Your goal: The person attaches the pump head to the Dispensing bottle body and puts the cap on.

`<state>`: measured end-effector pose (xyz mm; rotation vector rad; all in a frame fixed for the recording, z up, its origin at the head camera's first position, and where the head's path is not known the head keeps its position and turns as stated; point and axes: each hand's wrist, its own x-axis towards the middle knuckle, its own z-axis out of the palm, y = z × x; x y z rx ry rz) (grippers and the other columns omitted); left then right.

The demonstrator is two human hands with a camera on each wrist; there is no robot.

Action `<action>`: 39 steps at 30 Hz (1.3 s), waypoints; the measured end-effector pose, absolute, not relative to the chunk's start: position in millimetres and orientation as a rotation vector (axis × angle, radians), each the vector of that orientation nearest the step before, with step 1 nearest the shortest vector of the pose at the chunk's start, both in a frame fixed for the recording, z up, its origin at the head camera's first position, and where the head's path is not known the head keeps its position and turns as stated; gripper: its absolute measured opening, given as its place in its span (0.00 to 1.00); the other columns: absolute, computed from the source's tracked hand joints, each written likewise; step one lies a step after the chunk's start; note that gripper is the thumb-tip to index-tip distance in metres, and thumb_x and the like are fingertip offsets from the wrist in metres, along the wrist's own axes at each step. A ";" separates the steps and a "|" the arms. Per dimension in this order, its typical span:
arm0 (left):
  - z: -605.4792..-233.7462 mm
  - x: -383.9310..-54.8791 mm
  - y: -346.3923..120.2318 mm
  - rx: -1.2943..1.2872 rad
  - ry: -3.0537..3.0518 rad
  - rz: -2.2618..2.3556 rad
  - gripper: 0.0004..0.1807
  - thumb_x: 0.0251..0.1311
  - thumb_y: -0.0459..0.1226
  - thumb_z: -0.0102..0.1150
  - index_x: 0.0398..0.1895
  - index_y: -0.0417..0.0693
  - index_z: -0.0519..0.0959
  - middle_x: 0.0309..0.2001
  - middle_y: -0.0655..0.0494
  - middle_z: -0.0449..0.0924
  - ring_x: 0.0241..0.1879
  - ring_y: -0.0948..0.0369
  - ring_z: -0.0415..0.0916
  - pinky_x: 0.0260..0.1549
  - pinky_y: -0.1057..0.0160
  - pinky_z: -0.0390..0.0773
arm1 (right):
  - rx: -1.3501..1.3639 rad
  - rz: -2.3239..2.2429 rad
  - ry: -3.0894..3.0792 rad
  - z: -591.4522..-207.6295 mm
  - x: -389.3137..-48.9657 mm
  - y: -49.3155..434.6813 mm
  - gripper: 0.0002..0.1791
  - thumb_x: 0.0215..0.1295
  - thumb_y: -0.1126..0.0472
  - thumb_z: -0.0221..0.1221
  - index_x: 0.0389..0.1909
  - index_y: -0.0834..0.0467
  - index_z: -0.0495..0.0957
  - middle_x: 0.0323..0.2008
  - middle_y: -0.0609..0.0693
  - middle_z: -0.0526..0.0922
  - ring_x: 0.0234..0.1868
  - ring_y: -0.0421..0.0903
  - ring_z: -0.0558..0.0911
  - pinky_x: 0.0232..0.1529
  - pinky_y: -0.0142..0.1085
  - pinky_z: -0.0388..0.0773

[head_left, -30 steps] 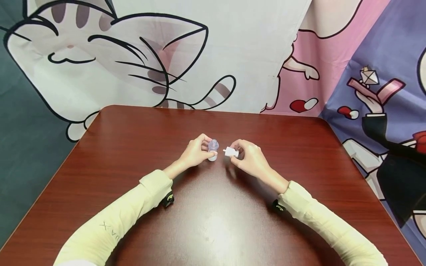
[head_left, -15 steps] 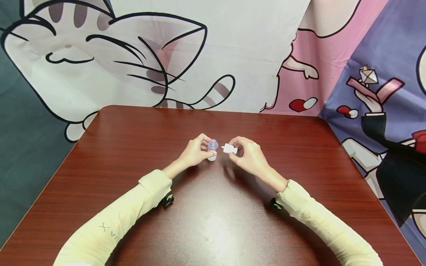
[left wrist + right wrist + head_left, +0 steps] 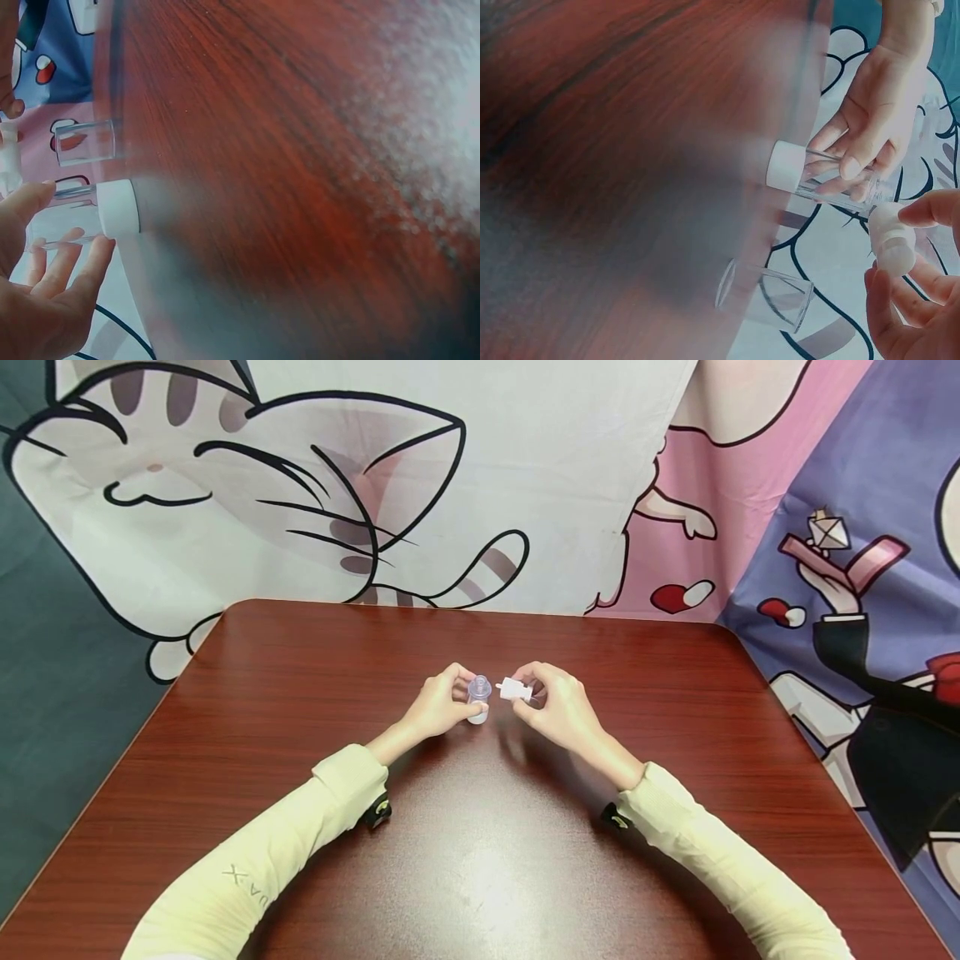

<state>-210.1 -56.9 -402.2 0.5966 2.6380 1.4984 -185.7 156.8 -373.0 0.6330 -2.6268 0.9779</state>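
My left hand point(image 3: 437, 703) holds a small clear bottle point(image 3: 478, 695) with a white base, thumb on one side and fingers on the other. The bottle stands upright with its narrow top uncovered; the left wrist view shows its white base point(image 3: 120, 208) near the tabletop. Just right of it, my right hand point(image 3: 561, 708) pinches a small white pump head point(image 3: 514, 690), tilted sideways with its thin tip pointing at the bottle. In the right wrist view the white pump head point(image 3: 891, 238) appears close to the bottle's mouth. A clear cylindrical cap point(image 3: 769, 295) stands apart from the bottle.
The brown wooden table point(image 3: 330, 652) reaches back to a cartoon-printed cloth point(image 3: 570, 485). In the left wrist view the clear cap point(image 3: 86, 142) stands beyond the bottle; from the head it is mostly hidden behind the right fingers.
My right hand has moved slightly away from me and to the left, bringing the white pump head closer to the bottle top. The left hand and bottle stay nearly still.
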 end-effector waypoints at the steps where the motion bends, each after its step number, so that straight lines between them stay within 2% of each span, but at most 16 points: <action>1: -402.7 -210.4 -56.9 0.597 2.640 1.500 0.22 0.52 0.32 0.69 0.48 0.35 0.71 0.44 0.38 0.83 0.45 0.49 0.84 0.44 0.56 0.83 | 0.636 0.974 -2.620 -372.8 -185.9 156.5 0.12 0.51 0.63 0.65 0.38 0.54 0.78 0.32 0.47 0.82 0.33 0.47 0.82 0.35 0.41 0.81; 8: -403.2 -210.3 -57.1 0.592 2.635 1.508 0.22 0.52 0.32 0.69 0.48 0.34 0.71 0.44 0.38 0.83 0.45 0.49 0.84 0.44 0.57 0.83 | 0.652 0.980 -2.583 -371.6 -186.8 153.3 0.12 0.50 0.63 0.64 0.38 0.54 0.79 0.32 0.46 0.81 0.31 0.44 0.81 0.34 0.41 0.81; 11: -402.9 -209.9 -57.1 0.583 2.633 1.505 0.22 0.52 0.32 0.69 0.48 0.35 0.71 0.44 0.38 0.83 0.45 0.49 0.84 0.44 0.57 0.83 | 0.651 0.979 -2.580 -369.9 -186.4 151.5 0.12 0.50 0.63 0.64 0.38 0.53 0.79 0.31 0.46 0.81 0.31 0.44 0.81 0.32 0.36 0.79; 17: -403.0 -209.5 -57.0 0.575 2.637 1.499 0.22 0.52 0.33 0.69 0.48 0.35 0.71 0.44 0.39 0.83 0.45 0.49 0.84 0.44 0.57 0.83 | 0.658 0.989 -2.570 -367.5 -187.0 147.9 0.12 0.50 0.64 0.64 0.38 0.54 0.79 0.31 0.46 0.82 0.31 0.49 0.82 0.31 0.34 0.77; 25: -402.4 -208.9 -56.8 0.579 2.629 1.514 0.22 0.51 0.32 0.69 0.48 0.35 0.71 0.44 0.38 0.83 0.45 0.49 0.84 0.44 0.57 0.83 | 0.670 0.985 -2.543 -365.5 -187.7 143.3 0.13 0.49 0.64 0.65 0.39 0.54 0.79 0.29 0.46 0.80 0.29 0.41 0.77 0.32 0.35 0.76; 31: -401.4 -208.5 -56.6 0.576 2.604 1.531 0.23 0.52 0.32 0.69 0.48 0.35 0.71 0.45 0.38 0.83 0.45 0.49 0.84 0.44 0.58 0.84 | 0.660 1.048 -2.555 -365.9 -188.6 140.9 0.13 0.49 0.65 0.64 0.39 0.55 0.79 0.32 0.48 0.80 0.29 0.49 0.81 0.31 0.43 0.81; 39: -402.5 -208.6 -57.3 0.567 2.604 1.528 0.23 0.52 0.33 0.69 0.49 0.35 0.71 0.45 0.39 0.83 0.46 0.49 0.83 0.44 0.58 0.84 | 0.667 1.026 -2.557 -365.6 -188.7 138.3 0.14 0.49 0.65 0.64 0.39 0.55 0.79 0.32 0.48 0.80 0.30 0.50 0.82 0.30 0.35 0.79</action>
